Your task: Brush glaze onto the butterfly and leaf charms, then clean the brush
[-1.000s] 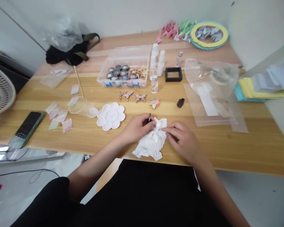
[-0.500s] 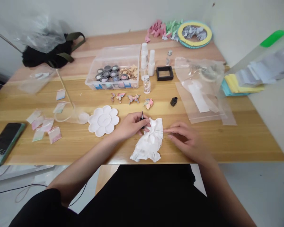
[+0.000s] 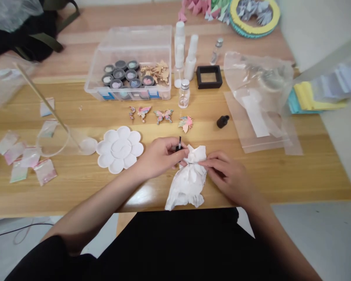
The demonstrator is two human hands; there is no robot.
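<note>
Desk [image 3: 280, 175]: smooth, pale wood grain, glossy by the near edge. Clear plastic case [image 3: 143, 41], boxy, lid up, round pots and gold leafy bits inside. Tissue [image 3: 187, 185], white, crumpled, lies near the desk's front edge, between both hands. Palette [image 3: 119, 149]: white, flower-shaped, scalloped wells, left of the tissue. Left hand [image 3: 162, 158] is at the tissue's upper left, right hand [image 3: 228, 173] by its right side. Frame [image 3: 210, 85], black, rectangular, further back. Butterfly charm [image 3: 163, 116]: metallic-looking, pastel wings, one of a short row. Brush cap [image 3: 179, 148], black, bristles up, in the left grip, fingers closed round it. Thin tool [image 3: 194, 163], slim, dark, over or on the tissue; right grip pinched tight on it. Can't tell from here whether its tip touches.
</note>
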